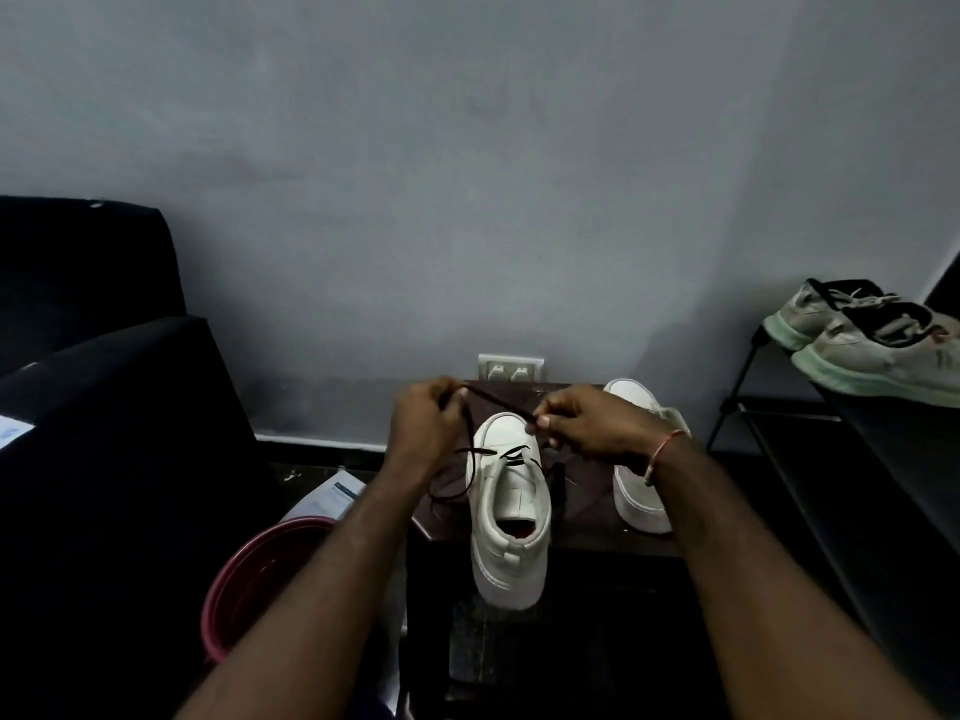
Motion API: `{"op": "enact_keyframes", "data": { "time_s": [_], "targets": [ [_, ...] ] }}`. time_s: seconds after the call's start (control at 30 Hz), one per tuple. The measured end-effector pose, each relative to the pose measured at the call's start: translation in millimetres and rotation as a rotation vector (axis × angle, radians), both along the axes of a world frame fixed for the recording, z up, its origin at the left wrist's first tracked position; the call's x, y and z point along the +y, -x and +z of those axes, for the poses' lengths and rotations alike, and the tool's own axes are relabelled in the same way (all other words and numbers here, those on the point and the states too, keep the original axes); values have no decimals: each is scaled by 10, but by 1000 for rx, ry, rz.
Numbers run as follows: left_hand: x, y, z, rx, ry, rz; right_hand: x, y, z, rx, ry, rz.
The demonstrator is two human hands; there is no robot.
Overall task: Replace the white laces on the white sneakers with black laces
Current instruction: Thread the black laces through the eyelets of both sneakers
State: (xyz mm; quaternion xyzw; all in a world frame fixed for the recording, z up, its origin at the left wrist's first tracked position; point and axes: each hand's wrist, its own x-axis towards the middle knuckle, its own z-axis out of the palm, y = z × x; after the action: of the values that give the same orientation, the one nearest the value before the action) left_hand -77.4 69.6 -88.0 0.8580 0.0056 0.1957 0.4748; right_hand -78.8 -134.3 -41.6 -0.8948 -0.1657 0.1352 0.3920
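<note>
The left hand [426, 426] and right hand [587, 428] pinch the black lace [498, 405], threaded through only the front eyelets of the near sneaker [511, 517] (the second sneaker [636, 498] seemingly awaits lacing).

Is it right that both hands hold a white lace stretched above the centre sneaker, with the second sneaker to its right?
No: the head view shows the lace is black, not white. The left hand and right hand do hold it stretched above the centre sneaker, with the second sneaker to its right.
</note>
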Motion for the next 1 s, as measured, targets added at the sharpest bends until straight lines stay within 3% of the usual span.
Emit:
{"op": "enact_keyframes", "data": {
  "time_s": [0.07,0.13,0.23,0.3,0.4,0.47,0.57,0.73,1.0],
  "targets": [
    [70,-58,-1,-8,58,83,-43,35,-35,78,19,1],
    [70,-95,52,-49,81,150,-20,38,-44,30,-68,-126],
    [-67,-47,146,-61,32,203,61,-76,-124,-125,-493,-552],
    [-227,100,114,-109,-64,144,155,-102,-229,-3,-773,-701],
    [-475,441,-105,-74,-306,-21,318,-42,-502,270,-910,-663],
    [-560,591,-257,13,-398,-34,369,42,-618,340,-990,-618],
    [-571,724,-412,46,-417,21,350,144,-745,249,-999,-624],
    [-664,914,-643,3,-656,38,338,343,-878,44,-989,-615],
    [-716,971,-686,18,-642,111,375,490,-930,-46,-1017,-633]
  ]
}}
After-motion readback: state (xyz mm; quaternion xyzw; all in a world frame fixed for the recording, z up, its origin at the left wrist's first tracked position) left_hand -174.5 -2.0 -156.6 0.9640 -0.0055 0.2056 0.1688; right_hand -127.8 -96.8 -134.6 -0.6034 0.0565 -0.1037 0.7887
